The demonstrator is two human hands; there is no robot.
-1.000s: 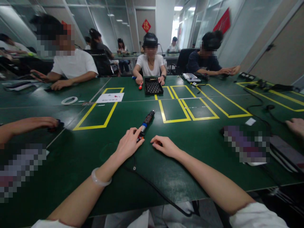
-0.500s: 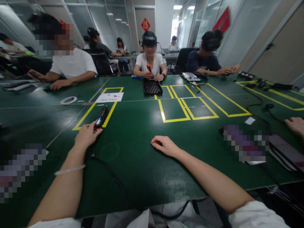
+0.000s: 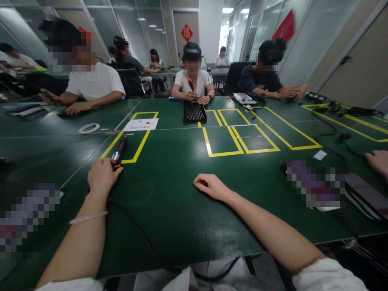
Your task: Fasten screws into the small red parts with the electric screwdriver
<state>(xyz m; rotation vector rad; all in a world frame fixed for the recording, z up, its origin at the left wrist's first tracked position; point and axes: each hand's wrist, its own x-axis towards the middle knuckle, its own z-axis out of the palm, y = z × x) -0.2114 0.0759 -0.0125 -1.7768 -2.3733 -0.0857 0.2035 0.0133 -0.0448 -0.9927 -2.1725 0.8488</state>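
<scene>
My left hand (image 3: pixel 103 174) is wrapped round the rear of a black electric screwdriver (image 3: pixel 120 150) with a blue and silver band and a red part by my thumb. The tool lies at a slant over the left yellow-taped frame (image 3: pixel 140 150), pointing away from me. A black cord (image 3: pixel 136 226) runs from beneath that hand toward my lap. On the bare green table (image 3: pixel 182 218), my right hand (image 3: pixel 212 186) rests with its fingers loosely curled and nothing visible in them.
A white sheet (image 3: pixel 141 124) and a white ring (image 3: pixel 89 128) lie beyond my left hand. Across the table a person works over a black tray (image 3: pixel 194 112). More yellow tape frames (image 3: pixel 239 152) mark the middle. A phone-like slab (image 3: pixel 315 186) lies at right.
My left hand has shifted left and slightly toward me, drawing the electric screwdriver and its cord along. My right hand has stayed put.
</scene>
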